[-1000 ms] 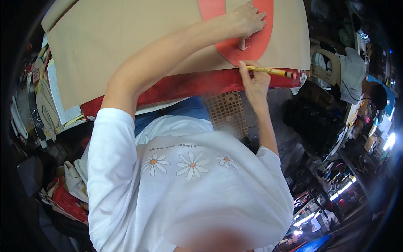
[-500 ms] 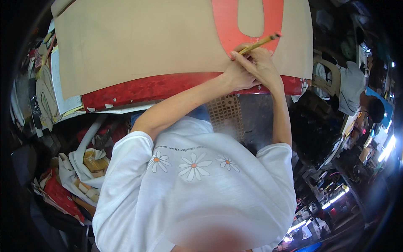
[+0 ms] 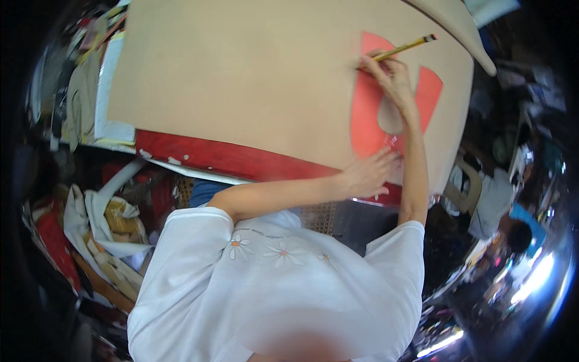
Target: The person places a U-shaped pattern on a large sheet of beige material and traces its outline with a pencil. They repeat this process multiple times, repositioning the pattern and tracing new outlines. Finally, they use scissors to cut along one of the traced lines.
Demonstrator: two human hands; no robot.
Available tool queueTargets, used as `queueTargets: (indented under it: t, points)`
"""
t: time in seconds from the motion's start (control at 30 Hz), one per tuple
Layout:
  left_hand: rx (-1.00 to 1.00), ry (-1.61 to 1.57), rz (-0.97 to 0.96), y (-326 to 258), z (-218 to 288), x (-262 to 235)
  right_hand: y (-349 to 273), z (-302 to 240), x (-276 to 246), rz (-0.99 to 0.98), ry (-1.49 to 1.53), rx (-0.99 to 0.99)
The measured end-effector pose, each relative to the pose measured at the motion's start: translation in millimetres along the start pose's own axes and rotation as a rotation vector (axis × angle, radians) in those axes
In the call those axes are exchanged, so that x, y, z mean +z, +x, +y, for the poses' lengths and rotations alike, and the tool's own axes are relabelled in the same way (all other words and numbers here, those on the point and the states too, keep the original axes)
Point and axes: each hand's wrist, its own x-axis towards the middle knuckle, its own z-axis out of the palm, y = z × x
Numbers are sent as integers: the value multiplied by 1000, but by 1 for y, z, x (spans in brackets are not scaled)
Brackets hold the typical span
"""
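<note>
A red U-shaped template (image 3: 365, 111) lies flat on a large beige sheet (image 3: 241, 78). My left hand (image 3: 371, 174) rests flat across the template's rounded near end, fingers stretched out and pressed down on it. A yellow pencil (image 3: 407, 47) with dark stripes is gripped in my right hand (image 3: 391, 75). Its point is at the left edge of the template, toward the far end, with its dark butt tilted up to the right. My right hand covers part of the template's left arm, and my right forearm hides part of the right side.
Under the sheet a red table edge (image 3: 199, 154) shows in front of me. Papers (image 3: 114, 120) lie at the left end. A curved beige piece (image 3: 464, 36) overlaps the far right. White and beige scraps (image 3: 114, 235) hang at lower left. A person (image 3: 500, 205) is at the right.
My right hand has moved with the pencil from the template's near end up along its left edge. The left hand, formerly beside the right, now lies spread at the near end. My view has shifted.
</note>
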Motion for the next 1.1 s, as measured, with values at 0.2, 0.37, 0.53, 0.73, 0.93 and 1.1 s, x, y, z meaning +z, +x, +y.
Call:
queueTargets:
  t: [0.2, 0.37, 0.53, 0.73, 0.93, 1.1]
  points:
    - [3, -28, 192, -2, 1, -1, 71, 6, -12, 137, -83, -87]
    - [-33, -87, 452, -13, -22, -23, 0, 20, -50, 421, -49, -86]
    - [-434, -720, 846, -22, -56, -44, -100, 49, -45, 947, -316, -60]
    - [-749, -1339, 723, 7, -68, -76, -122, 44, -21, 1031, -280, -133]
    - [-517, -1169, 457, -62, -84, -99, -130, 23, 27, 826, 166, -92]
    - [-732, -696, 701, -216, -127, -156, -130, 9, 75, 644, 143, 27]
